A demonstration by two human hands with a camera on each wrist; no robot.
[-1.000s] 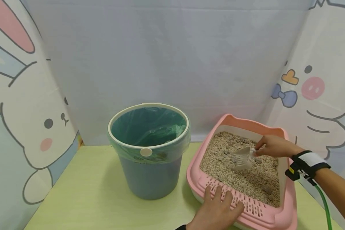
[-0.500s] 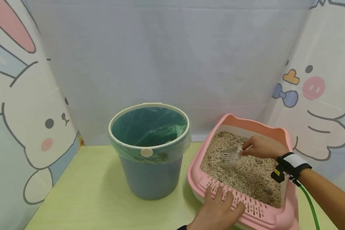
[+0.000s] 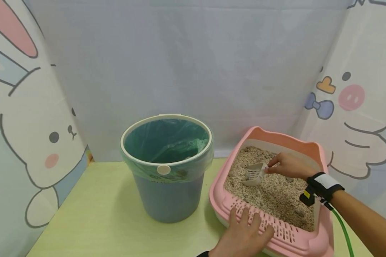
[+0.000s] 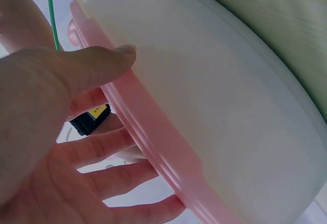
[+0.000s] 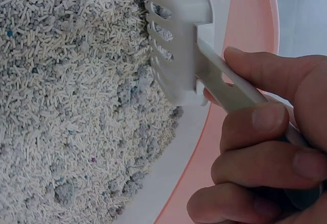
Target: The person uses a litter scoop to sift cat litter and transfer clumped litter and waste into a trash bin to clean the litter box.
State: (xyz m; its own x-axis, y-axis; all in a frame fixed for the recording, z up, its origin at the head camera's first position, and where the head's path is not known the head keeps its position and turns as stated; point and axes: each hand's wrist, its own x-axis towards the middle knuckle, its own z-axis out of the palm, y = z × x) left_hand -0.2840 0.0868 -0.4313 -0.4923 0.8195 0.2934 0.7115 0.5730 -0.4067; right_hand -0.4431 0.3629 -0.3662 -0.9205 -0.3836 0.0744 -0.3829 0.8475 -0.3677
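Note:
A pink-rimmed litter box [image 3: 308, 241] filled with pellet litter [image 3: 276, 194] stands on the right of the table. My right hand [image 3: 287, 165] grips the handle of a pale slotted litter scoop [image 3: 254, 175], whose head sits in the litter, toward the left part of the box. In the right wrist view the fingers curl round the scoop's handle [image 5: 232, 89], and the slots face the litter. My left hand [image 3: 243, 235] holds the box's front edge beside the perforated step. The left wrist view shows the thumb outside the pink rim [image 4: 153, 134] and the fingers on its other side.
Left of the box stands a blue-grey bin [image 3: 172, 200] with a green plastic liner [image 3: 154, 144] folded over its rim. Grey clumps [image 3: 300, 212] lie in the litter. A green cable [image 3: 344, 228] trails from the right wrist. Cartoon-printed curtains surround the yellow-green table [image 3: 93, 214].
My right hand has moved the scoop leftward through the litter, mostly in the first half second. The left hand stays on the front edge.

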